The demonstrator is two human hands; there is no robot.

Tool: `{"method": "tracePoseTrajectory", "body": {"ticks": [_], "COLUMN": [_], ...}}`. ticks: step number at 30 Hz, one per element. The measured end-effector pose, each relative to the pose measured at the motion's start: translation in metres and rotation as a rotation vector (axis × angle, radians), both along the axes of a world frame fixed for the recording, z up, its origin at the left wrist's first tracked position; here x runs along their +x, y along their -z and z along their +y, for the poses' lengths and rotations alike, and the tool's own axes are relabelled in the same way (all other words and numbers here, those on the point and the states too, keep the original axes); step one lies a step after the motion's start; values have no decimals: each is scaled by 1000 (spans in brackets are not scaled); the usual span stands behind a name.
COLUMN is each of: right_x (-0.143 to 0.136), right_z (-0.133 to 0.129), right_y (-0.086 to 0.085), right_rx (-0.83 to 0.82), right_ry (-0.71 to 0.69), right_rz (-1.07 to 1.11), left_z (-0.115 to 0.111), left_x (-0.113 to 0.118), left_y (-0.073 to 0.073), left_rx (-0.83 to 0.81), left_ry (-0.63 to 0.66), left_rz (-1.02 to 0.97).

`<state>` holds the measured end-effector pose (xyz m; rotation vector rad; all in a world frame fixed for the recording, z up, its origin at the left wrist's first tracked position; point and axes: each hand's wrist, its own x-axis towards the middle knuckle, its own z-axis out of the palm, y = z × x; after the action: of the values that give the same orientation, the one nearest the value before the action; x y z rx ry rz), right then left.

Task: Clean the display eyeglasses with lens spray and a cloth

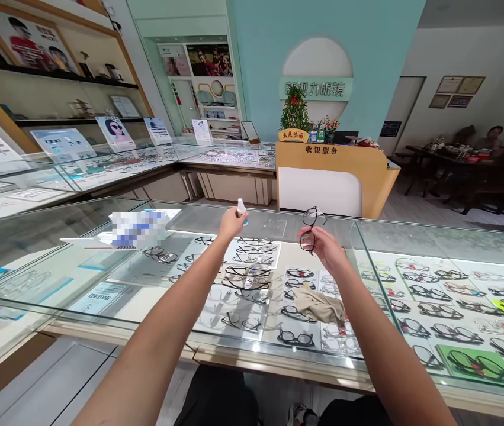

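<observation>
Over the far part of the glass display case, my left hand (233,223) is closed round a small white spray bottle (241,207), its nozzle end pointing up. To the right, my right hand (326,244) pinches a pair of dark-rimmed eyeglasses (308,240) at the middle, turned so one lens sits above the other. A crumpled beige cloth (320,306) lies on the glass top near my right forearm. Beneath the glass are rows of eyeglasses (296,338), partly covered by my arms.
Papers or a booklet (145,228), partly blurred, lie on the glass at left. More glass cases (131,163) run along the left and back. A wooden-edged counter (336,177) with a plant (295,109) stands ahead. A person (494,139) sits by a table at far right.
</observation>
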<state>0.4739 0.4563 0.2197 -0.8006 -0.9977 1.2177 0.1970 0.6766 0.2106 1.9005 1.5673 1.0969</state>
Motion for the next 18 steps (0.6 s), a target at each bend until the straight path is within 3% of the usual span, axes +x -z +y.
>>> {"method": "tracePoseTrajectory", "body": {"ticks": [8,18], "right_x": [-3,-2], "right_z": [-5,-7], "right_y": [-8,-12], "right_rx": [-2,-9], "right_ry": [-13,-5], "right_rz": [4,-3], "left_z": [9,3], "left_x": [-11,-7], "left_y": [13,15], "left_rx": [-139,-204], "left_ry": [-62,-92], "left_rz": [165,198]}}
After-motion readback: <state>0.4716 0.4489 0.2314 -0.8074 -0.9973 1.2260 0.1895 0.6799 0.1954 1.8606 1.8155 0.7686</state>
